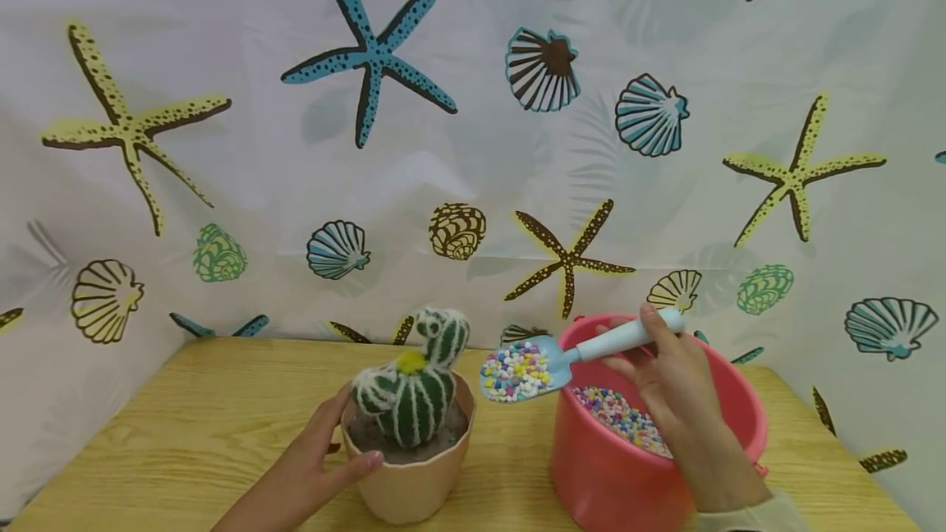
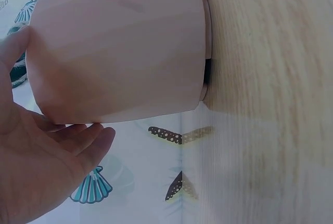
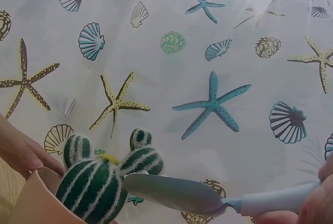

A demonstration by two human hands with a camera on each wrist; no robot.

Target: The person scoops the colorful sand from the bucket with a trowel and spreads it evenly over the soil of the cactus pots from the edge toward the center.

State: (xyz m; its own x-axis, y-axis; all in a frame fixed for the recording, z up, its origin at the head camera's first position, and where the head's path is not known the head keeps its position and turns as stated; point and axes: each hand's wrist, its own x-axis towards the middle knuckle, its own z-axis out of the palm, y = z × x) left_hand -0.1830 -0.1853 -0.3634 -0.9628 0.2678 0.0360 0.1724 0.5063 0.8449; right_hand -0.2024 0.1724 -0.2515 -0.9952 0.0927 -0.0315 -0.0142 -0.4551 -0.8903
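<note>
My right hand (image 1: 676, 388) grips the handle of a light blue trowel (image 1: 613, 341) over the bucket's left side. Small multicoloured pebbles (image 1: 517, 372) fill its blade, which points left toward the cactus. A green cactus with white fuzz (image 1: 414, 405) and a yellow flower stands in grey soil inside a peach flowerpot (image 1: 410, 491). Around the pot's left side my left hand (image 1: 314, 458) holds on, thumb at the front of the rim. The left wrist view shows its fingers (image 2: 93, 146) against the pot wall. From the right wrist, the blade's underside shows close to the cactus.
A pink bucket (image 1: 613, 483) stands right of the pot, with more multicoloured pebbles (image 1: 621, 417) inside. Both sit on a wood-grain table (image 1: 244, 401). Behind hangs a white curtain (image 1: 473, 154) printed with starfish and shells.
</note>
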